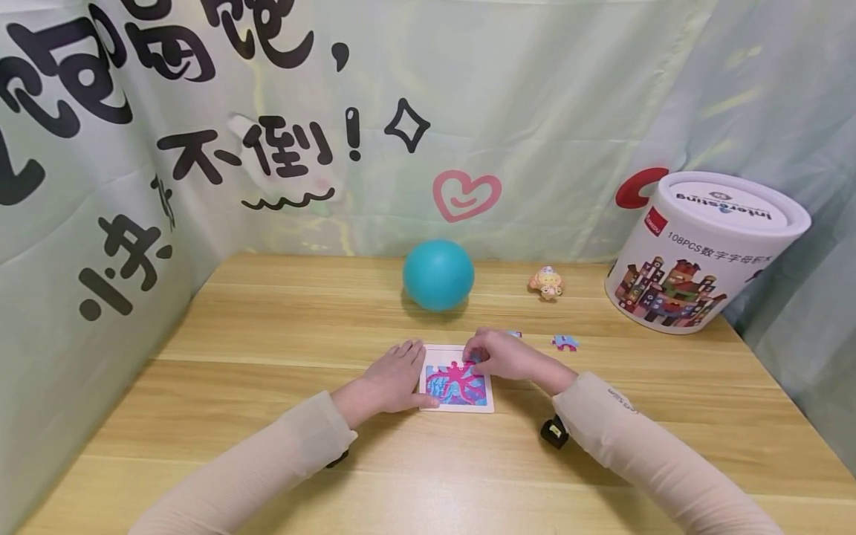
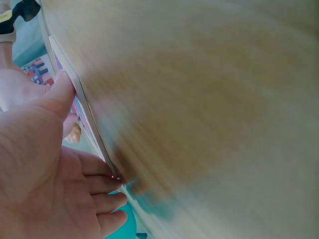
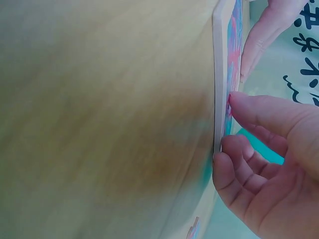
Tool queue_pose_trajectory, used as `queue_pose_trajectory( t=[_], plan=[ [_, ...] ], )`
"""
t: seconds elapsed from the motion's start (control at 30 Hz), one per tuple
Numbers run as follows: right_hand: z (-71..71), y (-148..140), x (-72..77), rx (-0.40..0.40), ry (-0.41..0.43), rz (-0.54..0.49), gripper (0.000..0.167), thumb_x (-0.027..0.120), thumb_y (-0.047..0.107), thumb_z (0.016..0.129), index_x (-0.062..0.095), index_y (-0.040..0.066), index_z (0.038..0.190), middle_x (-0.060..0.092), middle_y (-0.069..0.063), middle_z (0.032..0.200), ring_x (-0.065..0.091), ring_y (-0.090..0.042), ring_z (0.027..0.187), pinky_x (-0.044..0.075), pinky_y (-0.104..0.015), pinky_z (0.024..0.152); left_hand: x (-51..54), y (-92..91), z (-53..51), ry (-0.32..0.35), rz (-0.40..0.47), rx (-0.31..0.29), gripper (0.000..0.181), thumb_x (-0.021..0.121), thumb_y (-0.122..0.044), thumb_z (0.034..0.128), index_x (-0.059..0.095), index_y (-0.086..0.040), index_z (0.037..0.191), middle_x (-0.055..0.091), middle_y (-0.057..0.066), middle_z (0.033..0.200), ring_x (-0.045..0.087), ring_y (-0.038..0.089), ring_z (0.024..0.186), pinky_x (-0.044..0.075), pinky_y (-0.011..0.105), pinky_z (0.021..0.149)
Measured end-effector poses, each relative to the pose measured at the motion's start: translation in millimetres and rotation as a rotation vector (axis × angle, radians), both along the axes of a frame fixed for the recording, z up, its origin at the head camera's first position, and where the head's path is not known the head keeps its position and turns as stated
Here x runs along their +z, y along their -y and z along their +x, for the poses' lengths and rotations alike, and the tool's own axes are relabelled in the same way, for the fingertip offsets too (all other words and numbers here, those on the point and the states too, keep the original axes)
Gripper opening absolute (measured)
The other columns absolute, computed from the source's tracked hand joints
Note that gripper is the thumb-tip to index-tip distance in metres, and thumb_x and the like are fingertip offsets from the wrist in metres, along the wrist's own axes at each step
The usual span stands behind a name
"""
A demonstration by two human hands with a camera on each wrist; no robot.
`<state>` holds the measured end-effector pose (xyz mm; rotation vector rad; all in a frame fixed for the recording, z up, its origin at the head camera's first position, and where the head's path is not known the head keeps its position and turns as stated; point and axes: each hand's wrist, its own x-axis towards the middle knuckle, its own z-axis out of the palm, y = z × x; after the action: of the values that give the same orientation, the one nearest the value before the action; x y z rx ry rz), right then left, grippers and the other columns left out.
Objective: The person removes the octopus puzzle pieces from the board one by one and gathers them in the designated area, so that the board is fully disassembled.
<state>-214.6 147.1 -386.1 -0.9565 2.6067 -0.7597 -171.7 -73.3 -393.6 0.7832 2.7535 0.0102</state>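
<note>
From the right wrist camera I get a sideways look along the counter [image 3: 94,89], whose blurred wood grain fills most of my left side. A thin board [image 3: 218,74] stands edge-on to me, its pale rim running down the frame and its blue-and-pink printed face showing as a narrow strip. My right hand [image 3: 281,191] comes in from the right, thumb tip at that face, the other fingers bent near the rim; I can't make out anything between them. The left hand [image 3: 271,35] reaches in at upper right, beside the board's far side. Behind, I see something teal [image 3: 258,146], partly hidden, and black lettering [image 3: 310,47] on a pale backdrop [image 3: 266,82]. Low down lies a small coloured piece [image 3: 194,229].
</note>
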Motion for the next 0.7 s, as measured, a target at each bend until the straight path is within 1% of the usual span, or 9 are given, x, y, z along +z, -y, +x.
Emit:
queue_pose_trajectory(
  t=[0.2, 0.3, 0.47, 0.57, 0.7],
  plan=[
    [0.7, 0.0, -0.7, -0.043, 0.024, -0.011, 0.012, 0.071, 0.004, 0.079, 0.066, 0.010, 0.088, 0.048, -0.004, 0.085, 0.046, -0.017, 0.072, 0.042, -0.027, 0.061, 0.1, 0.2, 0.6, 0.006, 0.006, 0.000, 0.093, 0.049, -0.063, 0.0831, 0.024, 0.004, 0.143, 0.020, 0.017, 0.149, 0.016, 0.029, 0.136, 0.016, 0.039, 0.109],
    [0.3, -0.3, -1.9, -0.039, -0.003, -0.022, 0.017, 0.071, 0.002, 0.078, 0.062, 0.007, 0.092, 0.050, -0.005, 0.087, 0.047, -0.019, 0.073, 0.043, -0.028, 0.062, 0.3, 0.4, 1.0, 0.007, 0.014, -0.002, 0.093, 0.049, -0.062, 0.0836, 0.024, 0.005, 0.142, 0.020, 0.018, 0.149, 0.016, 0.030, 0.136, 0.016, 0.039, 0.109],
    [1.0, 0.1, -2.4, -0.063, -0.025, -0.023, 0.027, 0.071, 0.002, 0.078, 0.055, 0.002, 0.100, 0.051, -0.006, 0.091, 0.048, -0.020, 0.074, 0.044, -0.028, 0.064, 1.4, 0.4, 1.0, 0.012, 0.023, 0.000, 0.092, 0.049, -0.061, 0.0843, 0.023, 0.005, 0.143, 0.019, 0.018, 0.149, 0.015, 0.030, 0.136, 0.016, 0.039, 0.109],
    [1.6, -1.0, -1.8, -0.074, -0.008, -0.036, 0.023, 0.069, 0.001, 0.080, 0.056, 0.004, 0.099, 0.049, -0.006, 0.089, 0.047, -0.020, 0.074, 0.044, -0.028, 0.063, 1.9, 0.3, 1.1, 0.013, 0.026, 0.000, 0.092, 0.049, -0.061, 0.0842, 0.024, 0.005, 0.142, 0.019, 0.018, 0.149, 0.016, 0.030, 0.136, 0.016, 0.039, 0.109],
    [0.0, -5.0, -1.4, -0.060, 0.023, -0.099, 0.016, 0.062, -0.002, 0.084, 0.055, 0.008, 0.095, 0.049, -0.003, 0.079, 0.046, -0.018, 0.070, 0.043, -0.029, 0.060, 1.2, 0.1, 0.7, 0.011, 0.030, -0.001, 0.092, 0.050, -0.061, 0.0840, 0.025, 0.005, 0.142, 0.020, 0.018, 0.149, 0.017, 0.030, 0.136, 0.017, 0.039, 0.109]
  ],
)
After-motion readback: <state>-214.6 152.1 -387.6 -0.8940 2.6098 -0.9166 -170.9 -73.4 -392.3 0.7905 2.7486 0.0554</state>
